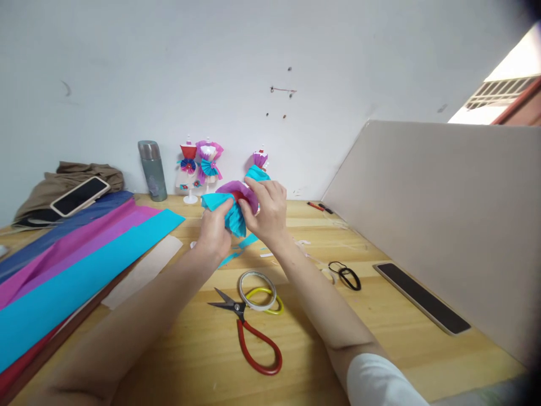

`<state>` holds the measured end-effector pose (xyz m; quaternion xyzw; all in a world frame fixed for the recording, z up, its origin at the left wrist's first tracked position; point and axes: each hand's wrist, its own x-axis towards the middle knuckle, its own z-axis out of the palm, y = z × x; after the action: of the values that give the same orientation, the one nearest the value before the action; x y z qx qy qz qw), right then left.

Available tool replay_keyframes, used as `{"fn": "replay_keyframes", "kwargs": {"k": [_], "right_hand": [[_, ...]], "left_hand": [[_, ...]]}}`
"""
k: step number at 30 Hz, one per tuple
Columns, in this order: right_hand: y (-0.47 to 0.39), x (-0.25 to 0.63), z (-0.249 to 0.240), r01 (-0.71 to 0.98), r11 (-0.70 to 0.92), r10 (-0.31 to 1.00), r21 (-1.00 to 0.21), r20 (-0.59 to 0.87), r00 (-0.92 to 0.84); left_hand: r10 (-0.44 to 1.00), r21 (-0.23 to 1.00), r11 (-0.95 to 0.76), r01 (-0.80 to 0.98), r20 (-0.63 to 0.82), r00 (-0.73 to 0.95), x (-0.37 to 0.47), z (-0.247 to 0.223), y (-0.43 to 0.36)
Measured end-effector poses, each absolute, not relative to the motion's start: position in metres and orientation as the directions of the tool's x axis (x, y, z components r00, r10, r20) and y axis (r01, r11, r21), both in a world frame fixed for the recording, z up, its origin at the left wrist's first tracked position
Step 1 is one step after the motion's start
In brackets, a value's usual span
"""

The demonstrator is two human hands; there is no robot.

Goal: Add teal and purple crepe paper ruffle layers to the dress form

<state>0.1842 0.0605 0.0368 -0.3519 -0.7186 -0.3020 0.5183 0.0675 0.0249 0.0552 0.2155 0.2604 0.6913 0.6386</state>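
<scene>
Between my two hands is a piece of gathered crepe paper [236,217], turquoise and purple with red at its middle. My left hand [214,231] pinches its lower left side, the thumb lying on the turquoise folds. From the right, my right hand [270,211] grips it with thumb and fingers near the red part. Just behind my hands stands a small dress form [260,159] in purple and turquoise paper, partly hidden. Nearer to me lie open scissors [238,307] with a red and a yellow loop. A roll of tape [257,274] rests on the yellow loop.
Crepe paper sheets [101,270] are stacked at left, beside a phone [80,196] on brown cloth [80,169]. A flask [153,172] and two dressed forms [190,175] stand by the wall. Black hair ties [350,278], another phone [422,296] and a white panel [431,203] are at right.
</scene>
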Motion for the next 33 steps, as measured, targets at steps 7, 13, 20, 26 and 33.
{"fn": "replay_keyframes", "kwargs": {"k": [7, 13, 20, 26, 33], "right_hand": [[0.055, 0.183, 0.039, 0.769, 0.636, 0.21, 0.066, 0.944, -0.254], [0.054, 0.18, 0.039, 0.74, 0.668, 0.239, 0.073, 0.921, -0.307], [0.051, 0.182, 0.04, 0.697, 0.716, 0.208, -0.018, 0.96, -0.188], [0.054, 0.179, 0.037, 0.711, 0.702, 0.167, 0.045, 0.96, -0.226], [0.054, 0.181, 0.038, 0.666, 0.734, 0.051, 0.133, 0.967, -0.249]], "left_hand": [[0.996, 0.638, -0.081, -0.765, 0.019, -0.089, 0.067, 0.053, 0.026], [0.993, 0.618, -0.119, -0.777, 0.073, -0.094, 0.065, 0.051, 0.031], [0.999, 0.575, -0.039, -0.817, 0.035, -0.024, 0.057, 0.054, 0.039], [0.999, 0.54, 0.032, -0.841, -0.001, 0.038, 0.051, 0.057, 0.046], [0.993, 0.465, 0.024, -0.885, 0.089, 0.074, 0.049, 0.062, 0.042]]}}
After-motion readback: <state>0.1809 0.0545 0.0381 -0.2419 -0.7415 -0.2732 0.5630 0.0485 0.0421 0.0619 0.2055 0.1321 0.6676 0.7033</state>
